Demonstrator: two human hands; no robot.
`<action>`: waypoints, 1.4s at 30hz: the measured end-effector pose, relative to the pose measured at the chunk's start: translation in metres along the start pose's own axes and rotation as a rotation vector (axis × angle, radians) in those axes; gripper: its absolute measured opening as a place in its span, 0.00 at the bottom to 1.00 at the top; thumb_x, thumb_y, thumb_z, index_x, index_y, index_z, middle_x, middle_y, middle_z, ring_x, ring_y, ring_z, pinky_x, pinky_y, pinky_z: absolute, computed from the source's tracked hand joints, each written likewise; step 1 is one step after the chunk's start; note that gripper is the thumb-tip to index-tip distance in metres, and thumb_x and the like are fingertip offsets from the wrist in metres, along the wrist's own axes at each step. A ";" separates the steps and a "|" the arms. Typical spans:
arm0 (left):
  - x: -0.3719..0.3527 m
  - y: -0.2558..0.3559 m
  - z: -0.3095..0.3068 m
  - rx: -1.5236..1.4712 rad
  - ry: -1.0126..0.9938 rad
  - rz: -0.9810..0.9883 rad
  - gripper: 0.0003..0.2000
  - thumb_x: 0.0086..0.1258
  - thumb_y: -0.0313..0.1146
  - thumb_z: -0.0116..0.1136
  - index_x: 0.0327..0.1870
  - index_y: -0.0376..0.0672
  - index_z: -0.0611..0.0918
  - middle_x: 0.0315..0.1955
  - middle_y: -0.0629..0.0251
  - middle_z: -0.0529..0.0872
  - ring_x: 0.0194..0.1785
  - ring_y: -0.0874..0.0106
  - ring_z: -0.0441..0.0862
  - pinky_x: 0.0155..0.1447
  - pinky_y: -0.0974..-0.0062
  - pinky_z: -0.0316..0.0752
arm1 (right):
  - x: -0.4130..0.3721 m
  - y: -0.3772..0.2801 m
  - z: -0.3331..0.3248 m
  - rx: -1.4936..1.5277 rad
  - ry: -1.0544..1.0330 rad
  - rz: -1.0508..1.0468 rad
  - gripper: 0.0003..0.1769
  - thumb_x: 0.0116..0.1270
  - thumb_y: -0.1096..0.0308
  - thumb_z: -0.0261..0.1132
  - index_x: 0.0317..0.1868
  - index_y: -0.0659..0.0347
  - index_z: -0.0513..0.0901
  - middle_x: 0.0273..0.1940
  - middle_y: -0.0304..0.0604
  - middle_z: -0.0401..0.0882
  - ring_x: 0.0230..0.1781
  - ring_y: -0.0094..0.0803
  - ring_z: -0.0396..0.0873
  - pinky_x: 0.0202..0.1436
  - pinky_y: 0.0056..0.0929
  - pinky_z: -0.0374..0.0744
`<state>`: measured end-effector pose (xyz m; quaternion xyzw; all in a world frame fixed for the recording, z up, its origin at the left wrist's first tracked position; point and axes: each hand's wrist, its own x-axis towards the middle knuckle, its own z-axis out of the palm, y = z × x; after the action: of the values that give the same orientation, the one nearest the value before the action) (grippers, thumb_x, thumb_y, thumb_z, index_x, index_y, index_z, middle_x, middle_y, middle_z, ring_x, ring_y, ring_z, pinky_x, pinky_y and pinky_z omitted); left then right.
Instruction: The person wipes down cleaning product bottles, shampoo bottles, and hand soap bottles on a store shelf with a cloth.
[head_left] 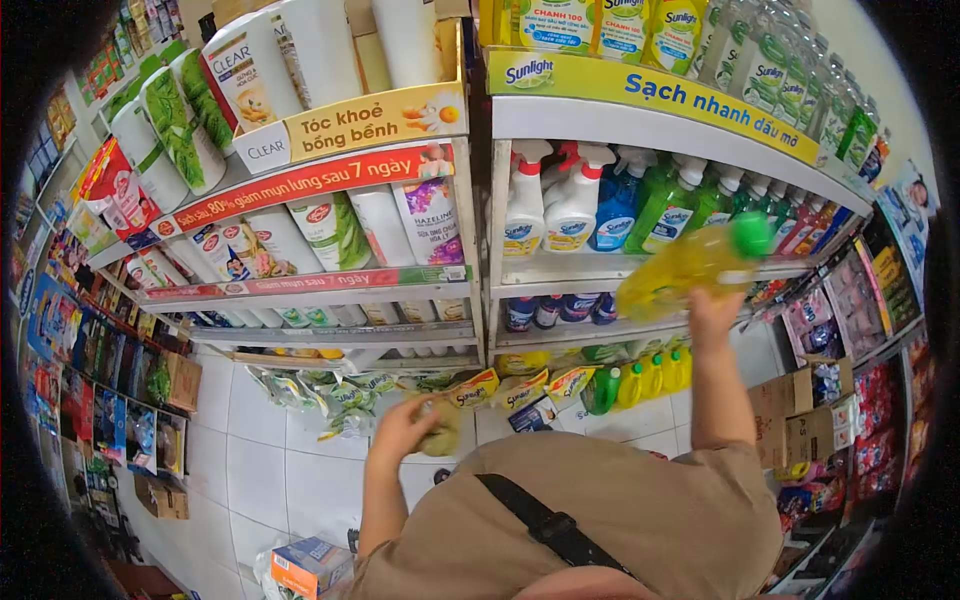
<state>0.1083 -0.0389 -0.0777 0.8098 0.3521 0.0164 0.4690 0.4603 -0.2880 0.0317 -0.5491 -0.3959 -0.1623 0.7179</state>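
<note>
Brown shirt fabric (660,500), crossed by a black strap (552,523), lies below the Sunlight shelf (580,125), while the left hand (404,425), low and left of that shelf, has fingers closed on an olive cloth-like item (438,430) and the right hand (716,312) grips a green-capped yellow bottle (682,268) before its middle.

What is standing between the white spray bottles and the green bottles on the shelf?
A blue bottle stands between the white spray bottles and the green bottles; the head view shows this.
</note>
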 end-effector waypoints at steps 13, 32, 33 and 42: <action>-0.027 -0.025 -0.021 -0.043 0.366 0.088 0.14 0.59 0.34 0.59 0.45 0.40 0.81 0.33 0.55 0.84 0.36 0.65 0.81 0.42 0.73 0.73 | 0.273 -0.133 0.029 0.136 0.141 -1.105 0.30 0.53 0.47 0.68 0.48 0.60 0.73 0.45 0.41 0.76 0.43 0.35 0.76 0.50 0.39 0.75; -0.118 -0.063 -0.025 -0.268 0.645 -0.071 0.13 0.59 0.32 0.59 0.43 0.37 0.82 0.33 0.55 0.85 0.34 0.70 0.81 0.41 0.76 0.73 | 0.352 -0.006 0.067 -0.441 0.315 -0.326 0.37 0.53 0.41 0.65 0.50 0.67 0.74 0.48 0.52 0.76 0.48 0.38 0.75 0.55 0.33 0.69; -0.116 -0.061 -0.025 -0.265 0.632 -0.061 0.13 0.59 0.32 0.59 0.43 0.37 0.82 0.33 0.55 0.85 0.35 0.70 0.81 0.41 0.76 0.73 | 0.347 -0.008 0.069 -0.388 0.302 -0.282 0.37 0.54 0.41 0.65 0.51 0.67 0.74 0.48 0.52 0.76 0.48 0.38 0.75 0.55 0.32 0.68; -0.096 -0.065 -0.024 -0.298 0.518 -0.039 0.14 0.60 0.33 0.59 0.45 0.40 0.82 0.36 0.55 0.85 0.38 0.69 0.82 0.44 0.75 0.73 | 0.354 0.016 0.059 -0.567 0.323 -0.148 0.41 0.55 0.39 0.62 0.55 0.69 0.71 0.49 0.53 0.77 0.51 0.38 0.75 0.55 0.31 0.70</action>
<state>-0.0087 -0.0565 -0.0853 0.6940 0.4692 0.2650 0.4775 0.6722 -0.1567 0.2908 -0.6641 -0.2546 -0.4027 0.5762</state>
